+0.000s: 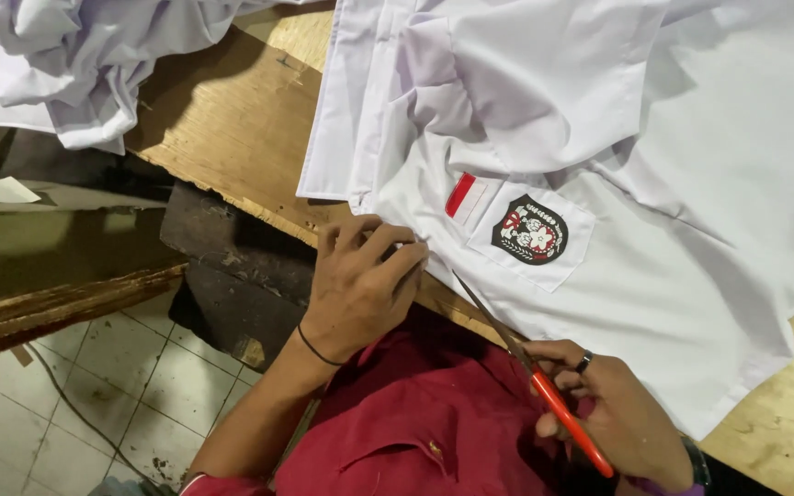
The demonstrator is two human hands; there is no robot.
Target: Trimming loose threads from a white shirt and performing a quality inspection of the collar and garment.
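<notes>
Just beside the left hand [360, 285], which is pinching the white shirt [618, 184] hem, the right hand [613, 413] is gripping orange-handled scissors [526, 363], best snipping close, fabric taut.

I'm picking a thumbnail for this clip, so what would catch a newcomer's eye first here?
Most striking is the white shirt spread over the wooden table, with a red and white flag patch above a dark crest on its pocket. At the shirt's near edge, the left hand pinches the fabric while the right hand holds red-handled scissors pointed toward it. A second crumpled white garment lies at the upper left.
</notes>
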